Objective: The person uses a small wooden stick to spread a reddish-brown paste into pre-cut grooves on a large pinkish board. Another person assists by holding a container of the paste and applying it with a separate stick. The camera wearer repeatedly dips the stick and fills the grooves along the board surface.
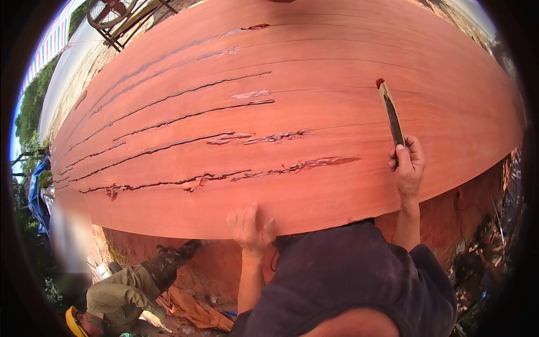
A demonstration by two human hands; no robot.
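A broad reddish wooden slab [337,191] spreads out before me, its surface split by several long dark cracks. Glossy dark-red filler [323,163] lies along parts of those cracks, mostly left of the middle. My right hand [409,163] grips a flat wooden stick [394,115] above the slab's right part. The stick points away from me; its face is dark and its far tip carries a dark-red lump. At the slab's near edge, my left hand [251,227] lies on the wood with its fingers stretched out and holds nothing.
Below the slab at lower left, another person in olive clothes and a yellow hat [76,321] bends low, one arm reaching toward the slab's side. A fan [111,11] stands beyond the far left edge. Orange sheeting [196,309] lies on the ground.
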